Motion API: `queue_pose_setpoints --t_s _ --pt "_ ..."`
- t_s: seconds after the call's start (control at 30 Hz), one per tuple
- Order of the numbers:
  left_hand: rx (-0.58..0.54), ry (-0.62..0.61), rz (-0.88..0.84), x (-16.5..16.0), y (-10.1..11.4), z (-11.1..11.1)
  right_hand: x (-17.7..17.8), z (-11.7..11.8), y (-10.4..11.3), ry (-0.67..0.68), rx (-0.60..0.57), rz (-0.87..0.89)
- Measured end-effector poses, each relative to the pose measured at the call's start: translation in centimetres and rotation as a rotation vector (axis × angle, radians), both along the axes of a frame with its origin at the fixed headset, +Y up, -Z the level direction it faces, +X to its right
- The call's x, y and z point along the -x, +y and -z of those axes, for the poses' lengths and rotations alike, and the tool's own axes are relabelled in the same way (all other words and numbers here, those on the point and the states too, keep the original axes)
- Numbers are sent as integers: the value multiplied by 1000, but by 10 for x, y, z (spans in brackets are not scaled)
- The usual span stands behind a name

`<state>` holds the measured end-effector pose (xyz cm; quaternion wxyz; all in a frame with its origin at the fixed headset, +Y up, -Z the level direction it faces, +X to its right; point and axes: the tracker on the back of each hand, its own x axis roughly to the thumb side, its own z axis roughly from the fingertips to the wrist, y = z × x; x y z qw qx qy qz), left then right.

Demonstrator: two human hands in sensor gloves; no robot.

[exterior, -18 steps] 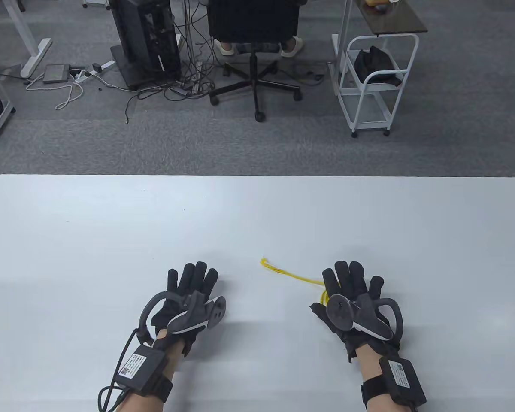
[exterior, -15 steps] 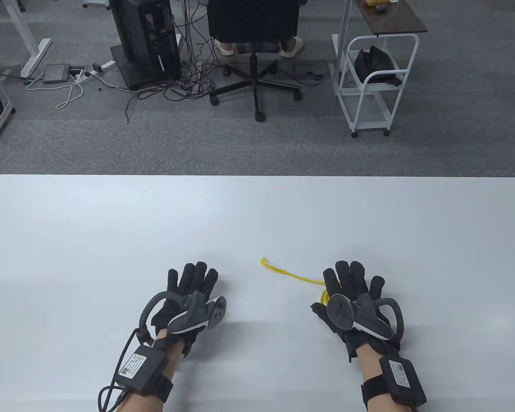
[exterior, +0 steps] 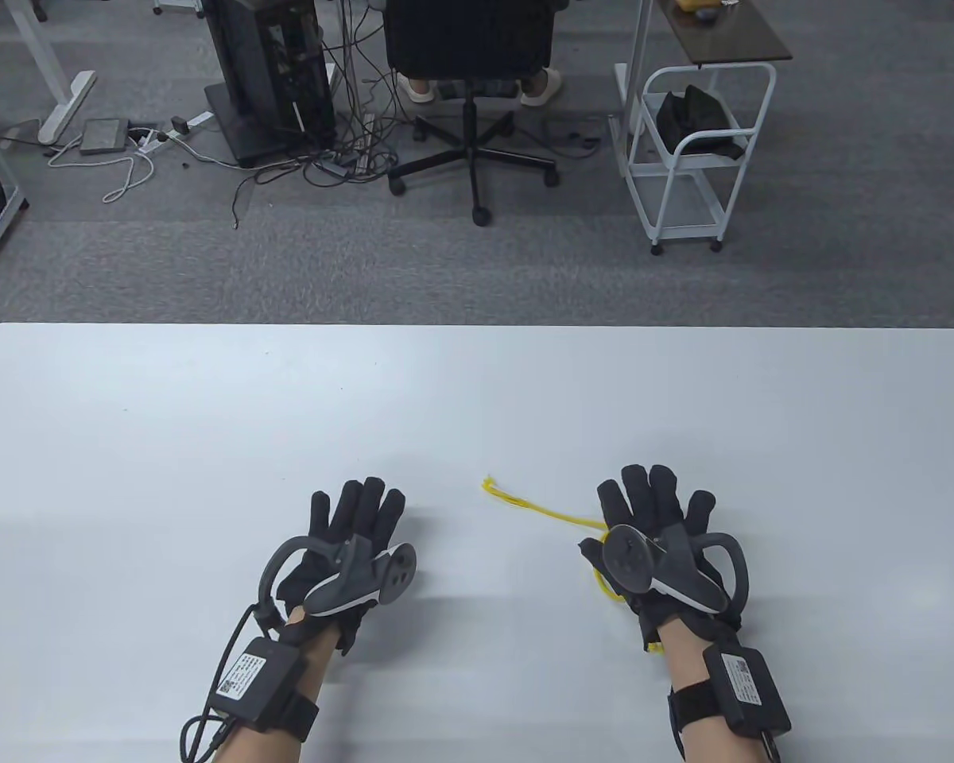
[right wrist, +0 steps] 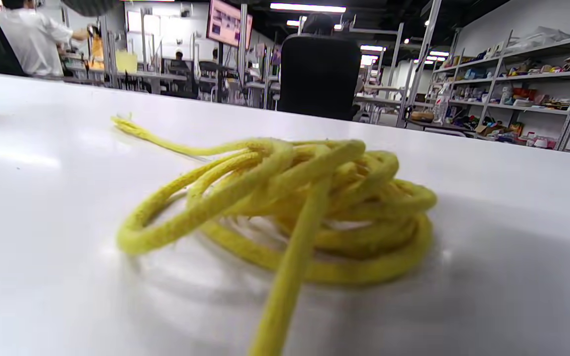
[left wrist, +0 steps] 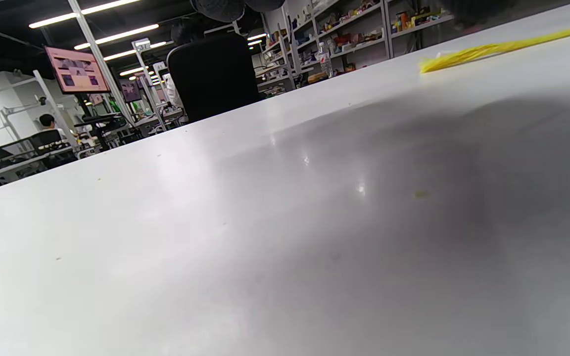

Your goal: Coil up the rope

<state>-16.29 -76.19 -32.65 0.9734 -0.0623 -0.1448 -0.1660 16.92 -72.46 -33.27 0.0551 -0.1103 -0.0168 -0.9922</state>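
A yellow rope lies on the white table (exterior: 207, 413). In the table view its loose tail (exterior: 540, 509) runs out to the left from under my right hand (exterior: 656, 509), and a loop shows beside the wrist. The right wrist view shows the rope as a loose coil (right wrist: 314, 212) of several turns, with one strand running toward the camera. My right hand is spread flat, fingers open, over the coil; no finger grips it. My left hand (exterior: 358, 509) is spread open on the bare table to the left, apart from the rope. The left wrist view shows only the tail (left wrist: 488, 49).
Beyond the table's far edge, on the carpet, stand an office chair (exterior: 471, 48), a computer tower (exterior: 270, 71) with loose cables, and a white cart (exterior: 688, 151). The table runs wide on both sides of my hands.
Both hands have shifted slightly away from me and tilted up. A loop of the rope now shows at the left side of my right wrist.
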Motion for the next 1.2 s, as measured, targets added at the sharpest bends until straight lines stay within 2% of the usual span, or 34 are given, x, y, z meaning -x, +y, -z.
queue_pose_setpoints --t_s 0.13,0.23,0.37,0.43,0.53,0.73,0.9,1.0,1.1,1.2 --pt "5 -15 15 -6 0 -2 13 19 -2 -41 73 -77" --pt "0 -26 16 -8 1 -3 25 32 -16 -70 128 -107" --pt "17 -26 24 -8 -1 -3 36 39 -35 -78 195 -246" --pt "29 -23 38 -8 -2 -3 40 39 -43 -64 185 -315" --pt "31 -21 48 -9 -2 -3 42 37 -47 -64 97 -297" --pt "32 -24 55 -9 -3 -3 43 39 -48 -64 65 -317" --pt "30 -31 25 -10 0 -4 42 33 -28 -62 -32 -216" --pt "49 -34 -32 -13 2 -5 47 25 -5 -45 -123 -97" --pt "66 -57 -71 -18 4 -7 53 16 12 -25 -194 74" --pt "100 -115 -151 -25 6 -11 65 4 20 15 -216 278"
